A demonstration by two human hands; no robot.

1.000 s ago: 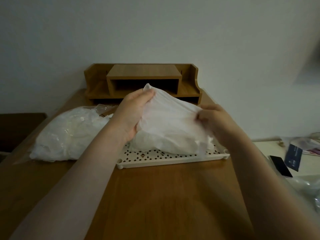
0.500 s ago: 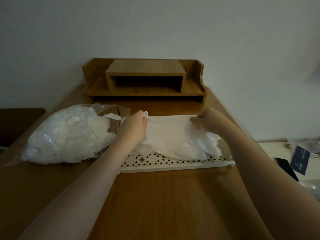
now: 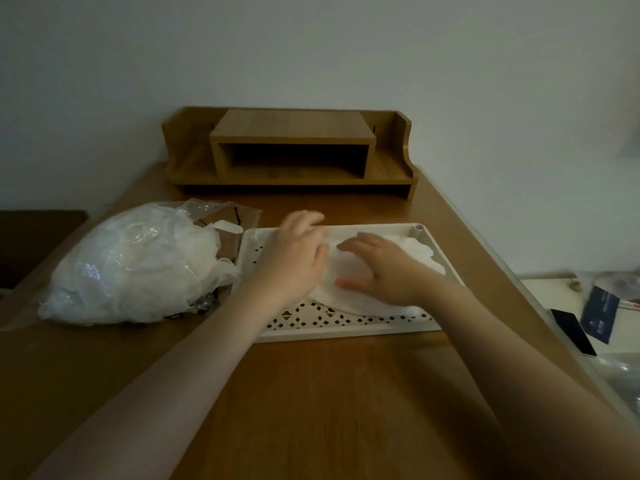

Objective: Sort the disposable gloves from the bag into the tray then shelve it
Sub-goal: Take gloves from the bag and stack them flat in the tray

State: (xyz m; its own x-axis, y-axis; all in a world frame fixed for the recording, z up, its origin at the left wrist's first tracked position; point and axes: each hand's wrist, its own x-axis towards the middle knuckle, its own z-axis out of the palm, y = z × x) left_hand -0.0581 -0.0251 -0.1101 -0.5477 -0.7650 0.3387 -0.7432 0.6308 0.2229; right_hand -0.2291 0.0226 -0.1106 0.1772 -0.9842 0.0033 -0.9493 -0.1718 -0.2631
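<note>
A white perforated tray (image 3: 346,325) lies on the wooden desk. In it rests a flat pile of translucent white disposable gloves (image 3: 420,252). My left hand (image 3: 294,258) lies flat over the pile's left end, fingers straight and blurred. My right hand (image 3: 381,268) presses flat on the middle of the pile, fingers spread. A clear plastic bag (image 3: 131,265) full of more white gloves sits left of the tray, its open mouth facing the tray. The wooden desk shelf (image 3: 291,157) stands at the back against the wall, with an open middle compartment.
The desk (image 3: 311,410) stretches bare toward me. To the right, off the desk, a lower white surface holds a black phone (image 3: 573,336), a dark blue card (image 3: 599,313) and clear plastic (image 3: 623,375). A dark piece of furniture (image 3: 38,244) sits left.
The gloves were held up above the tray, then laid down in it. Both hands have let go and moved inward, now lying flat on the pile.
</note>
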